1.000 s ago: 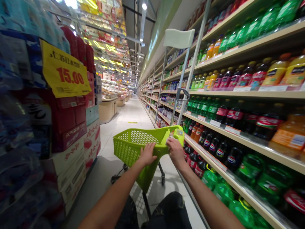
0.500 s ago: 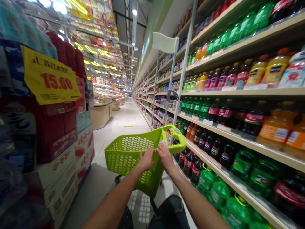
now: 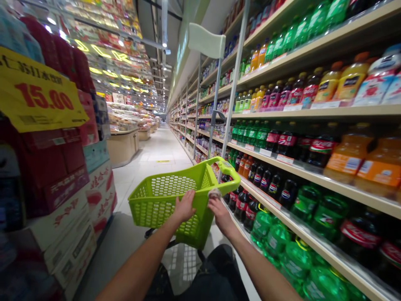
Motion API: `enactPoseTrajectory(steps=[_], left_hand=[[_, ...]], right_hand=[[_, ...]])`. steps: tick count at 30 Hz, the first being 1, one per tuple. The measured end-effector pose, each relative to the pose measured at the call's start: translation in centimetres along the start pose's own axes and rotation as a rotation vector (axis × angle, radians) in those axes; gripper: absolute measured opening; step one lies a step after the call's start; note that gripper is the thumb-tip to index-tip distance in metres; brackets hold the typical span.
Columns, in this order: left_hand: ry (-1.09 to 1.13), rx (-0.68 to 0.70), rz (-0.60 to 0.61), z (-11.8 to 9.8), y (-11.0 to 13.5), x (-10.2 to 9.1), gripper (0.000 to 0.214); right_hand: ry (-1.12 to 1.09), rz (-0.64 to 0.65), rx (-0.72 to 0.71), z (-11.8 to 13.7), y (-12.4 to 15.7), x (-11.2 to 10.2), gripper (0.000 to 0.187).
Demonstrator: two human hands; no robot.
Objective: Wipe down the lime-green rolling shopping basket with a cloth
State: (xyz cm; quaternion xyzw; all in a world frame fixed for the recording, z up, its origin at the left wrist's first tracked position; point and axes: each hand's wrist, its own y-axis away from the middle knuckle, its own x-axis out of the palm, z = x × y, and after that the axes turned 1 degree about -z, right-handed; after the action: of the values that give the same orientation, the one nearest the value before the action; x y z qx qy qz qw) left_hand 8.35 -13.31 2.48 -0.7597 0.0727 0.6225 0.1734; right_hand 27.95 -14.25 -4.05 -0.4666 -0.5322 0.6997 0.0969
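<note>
A lime-green plastic shopping cart basket (image 3: 163,196) stands in front of me in a supermarket aisle, tilted a little to the left. My left hand (image 3: 184,207) grips the near rim of the basket, fingers curled over it. My right hand (image 3: 219,210) is closed on the near rim beside the green handle (image 3: 230,172), with something small and pale at the fingertips that I cannot make out. My dark trousers (image 3: 216,276) show below.
Shelves of soda bottles (image 3: 282,184) run close along the right. Stacked red and white cartons (image 3: 72,188) with a yellow 15.00 price sign (image 3: 37,98) stand on the left. A white stepladder (image 3: 216,83) leans at the shelves ahead. The tiled aisle floor (image 3: 163,150) stretches forward.
The cart and both hands have shifted left and slightly lower in view. The carton stack on the left has slid closer, and the shelves on the right fill more of the picture.
</note>
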Motion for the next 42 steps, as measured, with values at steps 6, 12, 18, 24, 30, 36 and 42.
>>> enactPoseTrajectory(steps=[6, 12, 18, 24, 30, 36, 42], left_hand=[[-0.016, -0.085, -0.031, 1.0, -0.1, 0.7, 0.073], [0.053, -0.101, 0.022, 1.2, -0.2, 0.7, 0.074], [0.031, -0.171, -0.001, 4.7, 0.3, 0.6, 0.068], [-0.029, -0.204, 0.015, 6.2, 1.1, 1.2, 0.071], [-0.048, -0.13, -0.001, 5.5, 2.1, 1.1, 0.072], [-0.035, -0.094, 0.017, 4.8, 2.3, 1.2, 0.075], [-0.06, -0.094, 0.021, 3.8, 2.2, 1.6, 0.075]], right_hand=[[-0.001, -0.036, -0.015, -0.5, -0.8, -2.3, 0.033], [0.017, -0.154, 0.172, -1.7, -3.8, -3.8, 0.042], [-0.082, 0.074, -0.089, 0.9, 0.3, 0.2, 0.03], [-0.006, -0.159, 0.084, -0.5, -4.8, -3.8, 0.039], [-0.068, 0.135, -0.16, 1.2, 1.7, 0.0, 0.033], [-0.035, -0.057, 0.011, -1.3, -1.8, -3.6, 0.04], [0.082, 0.015, 0.202, -1.4, -6.8, -1.5, 0.04]])
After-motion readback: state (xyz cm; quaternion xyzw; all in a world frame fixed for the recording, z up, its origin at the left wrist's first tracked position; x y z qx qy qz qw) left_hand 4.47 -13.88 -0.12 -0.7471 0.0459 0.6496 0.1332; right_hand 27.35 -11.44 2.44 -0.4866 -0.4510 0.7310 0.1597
